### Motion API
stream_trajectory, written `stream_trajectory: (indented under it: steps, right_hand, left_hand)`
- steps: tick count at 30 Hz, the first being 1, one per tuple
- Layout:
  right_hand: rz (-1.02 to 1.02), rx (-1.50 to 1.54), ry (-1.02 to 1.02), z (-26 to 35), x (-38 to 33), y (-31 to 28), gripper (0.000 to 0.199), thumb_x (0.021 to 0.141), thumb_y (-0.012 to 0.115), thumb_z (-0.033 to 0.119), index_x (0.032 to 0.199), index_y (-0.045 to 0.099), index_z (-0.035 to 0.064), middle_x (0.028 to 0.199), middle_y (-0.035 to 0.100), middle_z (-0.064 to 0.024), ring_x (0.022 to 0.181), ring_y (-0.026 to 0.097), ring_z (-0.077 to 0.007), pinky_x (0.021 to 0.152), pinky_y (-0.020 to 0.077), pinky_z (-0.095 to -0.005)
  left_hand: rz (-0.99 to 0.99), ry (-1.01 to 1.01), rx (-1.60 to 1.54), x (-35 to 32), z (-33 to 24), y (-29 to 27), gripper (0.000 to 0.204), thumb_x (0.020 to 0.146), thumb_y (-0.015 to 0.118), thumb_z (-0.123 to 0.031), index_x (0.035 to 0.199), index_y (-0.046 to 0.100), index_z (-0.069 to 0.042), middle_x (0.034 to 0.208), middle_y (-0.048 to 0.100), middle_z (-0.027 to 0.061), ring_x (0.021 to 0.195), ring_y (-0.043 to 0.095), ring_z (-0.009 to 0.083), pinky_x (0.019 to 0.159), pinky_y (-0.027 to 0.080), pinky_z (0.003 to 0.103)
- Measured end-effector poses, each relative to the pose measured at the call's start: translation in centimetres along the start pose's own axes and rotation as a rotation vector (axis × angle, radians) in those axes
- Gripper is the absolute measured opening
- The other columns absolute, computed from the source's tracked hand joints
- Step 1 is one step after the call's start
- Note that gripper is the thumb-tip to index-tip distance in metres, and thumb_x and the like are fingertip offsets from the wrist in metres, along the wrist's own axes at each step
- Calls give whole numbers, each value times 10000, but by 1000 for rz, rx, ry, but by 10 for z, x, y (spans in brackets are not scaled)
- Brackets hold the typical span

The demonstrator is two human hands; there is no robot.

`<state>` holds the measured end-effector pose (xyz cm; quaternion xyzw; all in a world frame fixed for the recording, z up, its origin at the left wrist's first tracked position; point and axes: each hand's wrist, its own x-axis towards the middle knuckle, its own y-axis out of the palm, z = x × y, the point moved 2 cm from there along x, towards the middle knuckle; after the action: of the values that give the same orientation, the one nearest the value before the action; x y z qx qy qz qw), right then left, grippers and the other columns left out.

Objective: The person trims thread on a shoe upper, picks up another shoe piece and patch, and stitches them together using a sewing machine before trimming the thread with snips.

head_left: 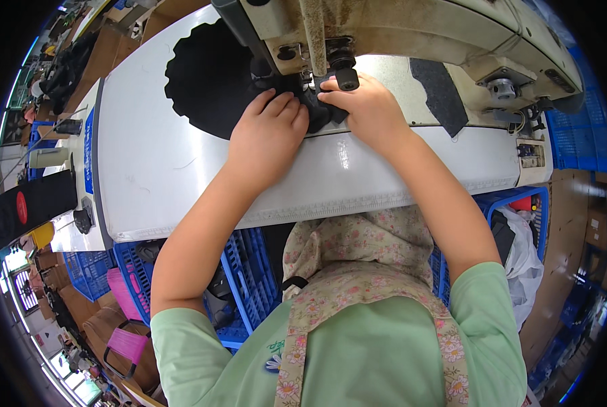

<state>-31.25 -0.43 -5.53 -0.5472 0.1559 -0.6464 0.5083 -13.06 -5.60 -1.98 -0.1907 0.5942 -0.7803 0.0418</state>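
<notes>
A black fabric piece [205,85] with a scalloped edge lies on the white sewing table [161,169], and part of it is bunched under the head of a sewing machine [412,30]. My left hand [269,132] presses on the fabric just left of the needle area, its fingers curled and closed on it. Close by on the right, my right hand [371,108] pinches the dark fabric beside the presser foot. The machine head hides the needle and some of the right fingertips. A loose dark grey fabric piece [439,95] rests on the machine bed, right of my right hand.
A ruler strip [317,214] runs along the table's near edge. Blue plastic crates [249,278] stand below it, and another crate [540,210] at right holds a white plastic bag [520,258]. Further left is another machine table [79,197]. A pink-backed chair [127,344] stands lower left.
</notes>
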Motion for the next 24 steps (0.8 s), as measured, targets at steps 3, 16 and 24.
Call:
stream_trajectory:
  steps: [3, 16, 24]
  right_hand:
    - [0, 28, -10, -4, 2, 0, 315, 689, 573, -44, 945, 706, 82, 1003, 685, -45, 1056, 614, -242, 939, 460, -391]
    - [36, 1, -46, -17, 8, -4, 384, 694, 547, -49, 1005, 698, 119, 1096, 683, -19, 1089, 605, -215, 949, 430, -394]
    - [29, 25, 52, -18, -5, -5, 192, 753, 619, 54, 861, 746, 151, 1029, 705, 30, 1086, 613, -146, 916, 430, -354]
  left_hand:
    - [9, -20, 22, 2, -1, -1, 352, 740, 622, -128, 1079, 642, -37, 1154, 652, 78, 1148, 570, 221, 1043, 404, 399]
    - [44, -107, 73, 13, -4, 0, 403, 739, 634, -118, 1128, 606, -19, 1154, 644, 107, 1129, 580, 241, 1011, 416, 382]
    - [445, -46, -130, 27, -2, -32, 436, 709, 657, -89, 1128, 581, 7, 1132, 643, 125, 1059, 618, 256, 858, 491, 362]
